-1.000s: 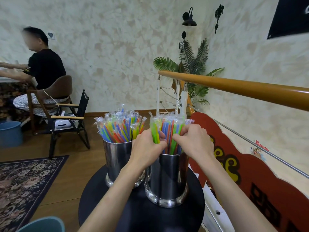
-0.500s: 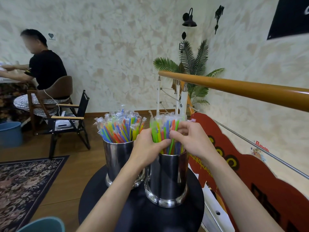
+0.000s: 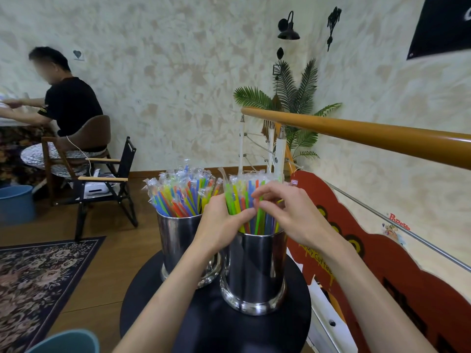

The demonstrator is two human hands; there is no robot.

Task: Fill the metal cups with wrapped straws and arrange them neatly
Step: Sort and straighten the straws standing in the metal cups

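Two metal cups stand touching on a round black tabletop point(image 3: 211, 324). The near cup point(image 3: 254, 271) sits directly under both hands, packed with upright wrapped straws point(image 3: 238, 197) in green, yellow, blue and red. The left hand point(image 3: 221, 222) wraps around the left side of this bundle, fingers curled against the straws and thumb reaching across the front. The right hand point(image 3: 290, 212) comes in from the right, its thumb and forefinger pinching a green straw near the middle of the bundle, the other fingers loosely bent above the tops. The far cup point(image 3: 178, 240), just left of the left hand and behind its wrist, holds its own fanned bundle of coloured straws point(image 3: 181, 197), untouched.
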